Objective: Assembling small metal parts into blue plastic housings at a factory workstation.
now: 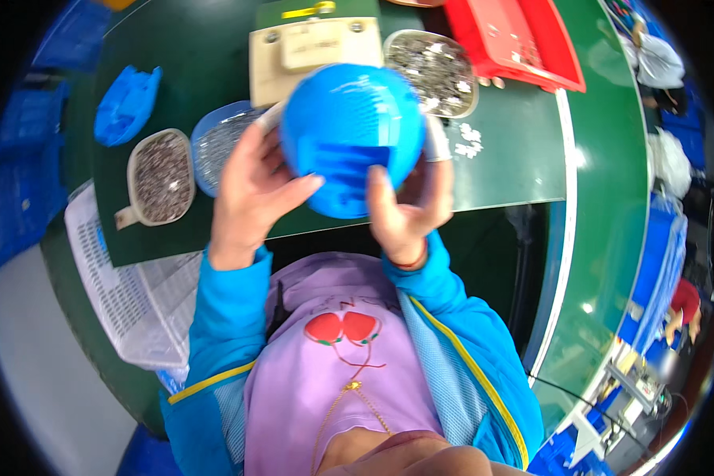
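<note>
Between my two hands is a blue round plastic shell [353, 119], held up over the front of the green table. It has rows of small dots or holes across its upper part and a darker, roughly rectangular recess lower down. My left hand [250, 178] grips its left side, thumb on the near face. On the right side, my right hand [412, 202] holds it with the thumb by the recess. White coverings show on fingers of both hands. The shell is blurred and hides part of a cream-coloured fixture [317, 51] with two round metal fittings behind it.
Small metal parts fill a grey-brown tub [132, 190], a blue bowl [201, 127] and a pale tub [474, 99]. A blue moulded part [127, 107] lies at far left, a red tray [559, 47] at far right. Small white pieces [468, 141] lie loose; a white basket [103, 270] is below left.
</note>
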### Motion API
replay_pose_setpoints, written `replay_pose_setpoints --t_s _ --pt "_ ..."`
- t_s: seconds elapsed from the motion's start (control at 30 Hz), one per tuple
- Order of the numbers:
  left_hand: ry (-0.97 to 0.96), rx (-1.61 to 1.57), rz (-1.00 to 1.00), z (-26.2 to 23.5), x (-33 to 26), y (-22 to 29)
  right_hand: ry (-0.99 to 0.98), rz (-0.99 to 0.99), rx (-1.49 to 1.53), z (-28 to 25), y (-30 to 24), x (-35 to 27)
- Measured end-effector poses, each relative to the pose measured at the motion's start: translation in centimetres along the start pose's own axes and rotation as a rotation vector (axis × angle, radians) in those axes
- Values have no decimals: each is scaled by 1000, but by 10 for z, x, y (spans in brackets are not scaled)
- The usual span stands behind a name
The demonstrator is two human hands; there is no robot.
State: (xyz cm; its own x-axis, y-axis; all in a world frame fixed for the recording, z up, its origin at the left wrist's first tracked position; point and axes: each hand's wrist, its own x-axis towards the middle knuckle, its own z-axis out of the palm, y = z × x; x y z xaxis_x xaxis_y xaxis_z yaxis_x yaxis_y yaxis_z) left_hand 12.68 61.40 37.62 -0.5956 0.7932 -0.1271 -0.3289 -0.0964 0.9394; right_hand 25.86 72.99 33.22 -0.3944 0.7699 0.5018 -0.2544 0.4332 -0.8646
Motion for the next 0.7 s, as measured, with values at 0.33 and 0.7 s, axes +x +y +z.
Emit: replay_pose_setpoints --t_s 0.33,0.7 --pt "132 -141 -87 -22 -28 -6 -137 155 -646 -90 45 17" --pt "182 0 174 31 -24 -21 -5 -58 -303 -59 0 21"
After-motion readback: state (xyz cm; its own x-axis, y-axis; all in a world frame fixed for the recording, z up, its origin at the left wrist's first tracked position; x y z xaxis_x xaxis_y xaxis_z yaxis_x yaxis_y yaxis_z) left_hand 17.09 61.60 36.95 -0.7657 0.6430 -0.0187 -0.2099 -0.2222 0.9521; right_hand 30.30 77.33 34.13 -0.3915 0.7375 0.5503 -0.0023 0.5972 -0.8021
